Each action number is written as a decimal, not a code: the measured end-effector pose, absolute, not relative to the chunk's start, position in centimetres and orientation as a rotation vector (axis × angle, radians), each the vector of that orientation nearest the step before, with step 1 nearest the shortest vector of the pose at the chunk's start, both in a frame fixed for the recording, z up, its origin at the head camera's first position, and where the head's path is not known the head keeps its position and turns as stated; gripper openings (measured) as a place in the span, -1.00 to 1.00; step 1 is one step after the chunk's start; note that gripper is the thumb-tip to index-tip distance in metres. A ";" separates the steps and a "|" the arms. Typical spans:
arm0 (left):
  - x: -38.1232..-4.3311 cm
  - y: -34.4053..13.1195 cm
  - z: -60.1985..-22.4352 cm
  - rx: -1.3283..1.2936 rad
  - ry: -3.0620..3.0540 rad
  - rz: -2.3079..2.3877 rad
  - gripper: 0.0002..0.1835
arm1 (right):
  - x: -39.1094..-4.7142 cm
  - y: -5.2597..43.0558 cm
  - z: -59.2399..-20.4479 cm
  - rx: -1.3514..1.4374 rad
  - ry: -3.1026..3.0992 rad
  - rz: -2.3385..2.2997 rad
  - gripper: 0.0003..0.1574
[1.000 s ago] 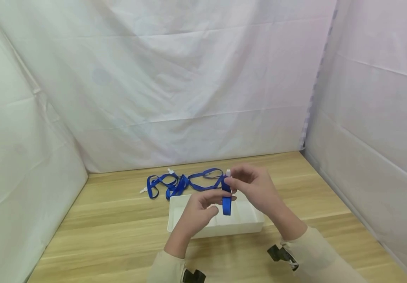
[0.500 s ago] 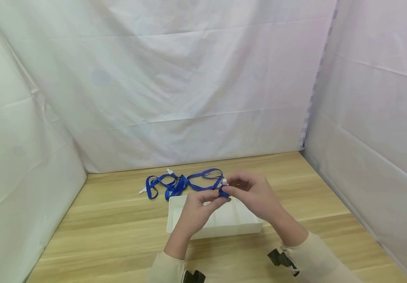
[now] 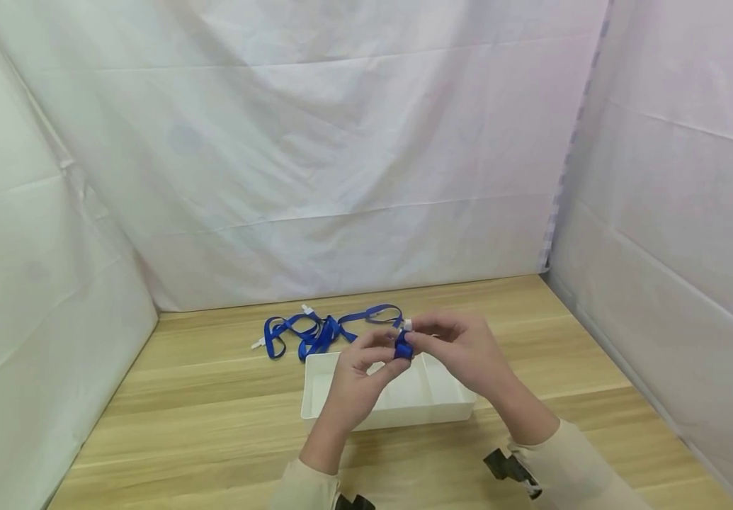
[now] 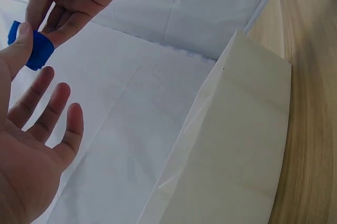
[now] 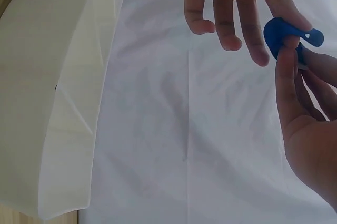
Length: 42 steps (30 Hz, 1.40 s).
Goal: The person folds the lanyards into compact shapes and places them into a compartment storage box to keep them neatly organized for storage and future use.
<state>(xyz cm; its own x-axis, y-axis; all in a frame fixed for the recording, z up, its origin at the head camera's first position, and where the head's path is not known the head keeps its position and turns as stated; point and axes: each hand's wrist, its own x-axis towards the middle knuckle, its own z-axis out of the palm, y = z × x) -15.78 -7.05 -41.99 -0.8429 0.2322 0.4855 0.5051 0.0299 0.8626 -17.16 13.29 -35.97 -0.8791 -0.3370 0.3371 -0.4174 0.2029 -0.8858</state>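
A blue lanyard (image 3: 404, 350), rolled into a small coil with a white clip (image 3: 407, 325) at its top, is held between both hands above the tray. My left hand (image 3: 360, 379) pinches the coil from the left with thumb and fingertips; in the left wrist view its other fingers spread away. From the right, my right hand (image 3: 468, 354) pinches the lanyard near the clip. The right wrist view shows a loop of the blue strap (image 5: 275, 37) around a fingertip, with a short folded end sticking out. Part of the coil is hidden by the fingers.
Below the hands, a white divided tray (image 3: 404, 416) stands on the wooden table (image 3: 200, 425). Behind it lie several tangled blue lanyards (image 3: 321, 334) with white clips. White cloth (image 3: 341, 142) hangs around the back and sides.
A hanging loop of the lanyard has been wound up into a small coil. The left thumb has closed onto it, and the right hand has come slightly lower.
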 end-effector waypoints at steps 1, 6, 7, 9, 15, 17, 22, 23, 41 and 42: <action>-15.7 -7.0 -41.9 -0.755 -2.090 -1.894 -0.86 | -17.1 13.3 -35.9 0.767 -2.374 1.790 -0.85; -15.7 -6.7 -41.5 -0.643 -2.147 -1.864 -0.88 | -16.7 13.2 -35.8 0.888 -2.336 1.721 -0.82; -15.7 -6.7 -41.5 -0.621 -2.157 -1.859 -0.89 | -16.6 13.2 -35.8 0.905 -2.331 1.707 -0.81; -15.7 -6.6 -41.4 -0.596 -2.159 -1.850 -0.89 | -16.5 13.2 -35.7 0.938 -2.320 1.693 -0.77; -15.7 -6.5 -41.1 -0.509 -2.178 -1.809 -0.90 | -16.3 13.0 -36.0 1.031 -2.260 1.649 -0.70; -15.7 -6.4 -41.0 -0.492 -2.182 -1.801 -0.91 | -16.4 12.8 -36.1 1.021 -2.248 1.613 -0.70; -15.7 -6.2 -40.9 -0.486 -2.165 -1.802 -0.88 | -16.3 12.5 -36.1 0.951 -2.265 1.553 -0.73; -15.7 -6.2 -40.9 -0.484 -2.164 -1.800 -0.88 | -16.2 12.5 -36.1 0.932 -2.276 1.549 -0.74; -15.4 -6.2 -40.7 -0.436 -2.159 -1.908 -0.82 | -16.2 12.5 -36.4 0.581 -2.464 1.651 -0.69; -15.4 -6.2 -40.7 -0.445 -2.160 -1.891 -0.83 | -16.2 12.6 -36.4 0.581 -2.488 1.661 -0.67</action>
